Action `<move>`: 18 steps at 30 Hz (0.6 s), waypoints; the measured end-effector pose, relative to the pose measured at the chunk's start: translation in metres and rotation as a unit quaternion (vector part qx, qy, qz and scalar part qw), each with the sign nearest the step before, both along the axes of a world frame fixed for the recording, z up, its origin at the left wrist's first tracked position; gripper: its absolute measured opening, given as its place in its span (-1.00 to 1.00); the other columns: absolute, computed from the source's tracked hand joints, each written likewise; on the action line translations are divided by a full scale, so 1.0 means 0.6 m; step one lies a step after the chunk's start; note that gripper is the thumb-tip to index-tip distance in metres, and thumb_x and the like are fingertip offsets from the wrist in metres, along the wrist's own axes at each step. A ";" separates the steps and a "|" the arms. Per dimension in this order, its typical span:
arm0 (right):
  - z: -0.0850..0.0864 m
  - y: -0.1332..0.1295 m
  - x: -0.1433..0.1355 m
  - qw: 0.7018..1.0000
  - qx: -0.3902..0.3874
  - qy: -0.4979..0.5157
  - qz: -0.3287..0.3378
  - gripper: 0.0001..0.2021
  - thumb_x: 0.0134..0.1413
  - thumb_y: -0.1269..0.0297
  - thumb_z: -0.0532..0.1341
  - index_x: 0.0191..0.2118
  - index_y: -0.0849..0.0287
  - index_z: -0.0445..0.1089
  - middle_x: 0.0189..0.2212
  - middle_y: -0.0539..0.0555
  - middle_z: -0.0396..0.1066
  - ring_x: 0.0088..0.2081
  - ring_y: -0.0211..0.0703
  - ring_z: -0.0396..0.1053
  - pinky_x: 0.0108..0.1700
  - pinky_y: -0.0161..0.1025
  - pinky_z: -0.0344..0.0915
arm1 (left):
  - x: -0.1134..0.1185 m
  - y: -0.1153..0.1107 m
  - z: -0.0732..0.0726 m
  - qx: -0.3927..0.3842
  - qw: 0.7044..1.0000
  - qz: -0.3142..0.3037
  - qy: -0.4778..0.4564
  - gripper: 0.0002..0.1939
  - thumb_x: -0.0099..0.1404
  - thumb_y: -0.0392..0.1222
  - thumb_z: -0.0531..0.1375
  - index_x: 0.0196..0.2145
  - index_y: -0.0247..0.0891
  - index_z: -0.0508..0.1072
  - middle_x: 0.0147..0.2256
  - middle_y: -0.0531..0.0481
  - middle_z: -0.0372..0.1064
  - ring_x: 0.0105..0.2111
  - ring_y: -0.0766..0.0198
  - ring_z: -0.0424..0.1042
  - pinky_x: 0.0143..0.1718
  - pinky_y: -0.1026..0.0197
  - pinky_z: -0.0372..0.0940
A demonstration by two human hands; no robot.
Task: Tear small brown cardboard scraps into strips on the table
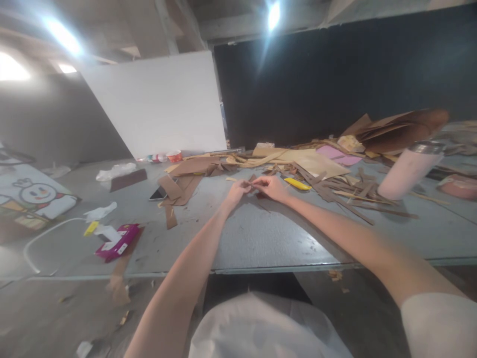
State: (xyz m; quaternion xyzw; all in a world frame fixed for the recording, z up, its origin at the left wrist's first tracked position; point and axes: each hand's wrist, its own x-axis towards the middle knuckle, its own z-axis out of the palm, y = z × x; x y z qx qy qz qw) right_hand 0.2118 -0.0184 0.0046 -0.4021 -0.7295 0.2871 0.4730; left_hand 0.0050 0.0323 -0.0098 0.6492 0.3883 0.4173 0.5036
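My left hand [238, 192] and my right hand [271, 187] meet above the middle of the grey table [261, 238]. Both have closed fingers, pinching a small brown strip [252, 184] between them. Whether it is leather or card I cannot tell, and the fingertips hide part of it. Just right of my right hand lies a yellow cutter-like tool [297, 184]. Beyond it spreads a pile of brown strips [335, 191].
A pink bottle [408, 171] stands at the right. Brown sheets [190, 186] partly cover a phone [158, 193] on the left. Nearer me are a magenta tissue pack [118, 242] and a white cable [40, 236]. A white board [156, 104] stands behind.
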 end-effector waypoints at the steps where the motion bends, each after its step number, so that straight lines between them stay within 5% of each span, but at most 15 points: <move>1: 0.000 0.000 0.000 1.000 0.001 0.001 0.000 -0.54 0.24 -0.21 0.38 -0.10 0.13 0.68 -0.24 0.15 0.69 -0.30 -0.01 0.59 -0.24 -0.17 0.47 | 0.000 0.000 0.000 -0.001 1.000 -0.002 -0.005 -0.76 0.18 -0.11 0.43 -0.27 -0.25 0.52 -0.30 -0.14 0.58 -0.22 0.08 0.58 -0.07 0.03 0.40; 11: -0.001 0.001 0.001 1.000 -0.009 -0.001 0.000 -0.47 0.24 -0.27 0.36 -0.09 0.17 0.67 -0.31 0.15 0.65 -0.38 -0.06 0.54 -0.31 -0.20 0.44 | 0.001 -0.005 0.004 -0.002 1.000 -0.011 -0.028 -0.69 0.07 -0.08 0.48 -0.32 -0.28 0.53 -0.40 -0.06 0.53 -0.38 0.22 0.47 -0.27 0.18 0.28; 18: -0.001 0.003 0.001 1.000 -0.005 -0.011 -0.006 -0.54 0.27 -0.18 0.33 -0.11 0.17 0.62 -0.31 0.15 0.64 -0.31 -0.02 0.56 -0.25 -0.17 0.46 | 0.004 -0.010 -0.001 0.041 0.999 0.002 -0.002 -0.81 0.21 -0.17 0.42 -0.30 -0.26 0.51 -0.36 -0.07 0.53 -0.28 0.16 0.53 -0.08 0.08 0.38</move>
